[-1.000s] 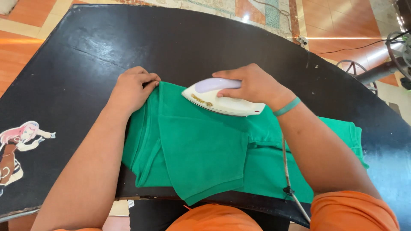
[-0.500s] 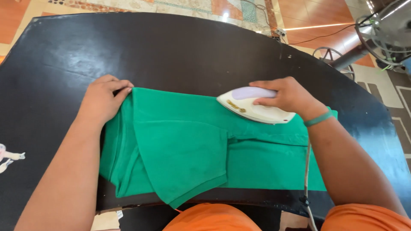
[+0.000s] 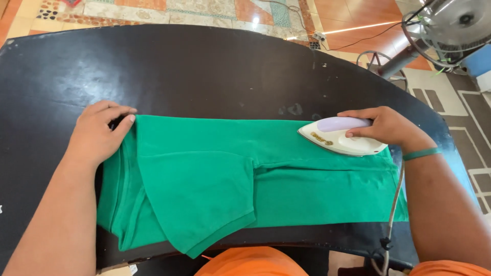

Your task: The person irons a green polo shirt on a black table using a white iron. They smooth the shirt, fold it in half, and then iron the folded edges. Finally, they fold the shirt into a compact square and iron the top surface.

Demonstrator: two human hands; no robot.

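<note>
Since the earlier frame we see the iron [image 3: 341, 136] has slid rightward along the far edge of the green shirt [image 3: 286, 179], which now lies spread wider across the black table [image 3: 204, 71]. Our right hand [image 3: 389, 125] is closed around the iron's lilac handle near the shirt's right end, its grey cord [image 3: 394, 204] trailing down beside the wrist with the green band [image 3: 421, 153]. Our left hand [image 3: 99, 135] lies flat with fingers loosely together, pinning the shirt's far left corner, well apart from the iron; a fan [image 3: 450, 25] stands beyond the table's right end.
</note>
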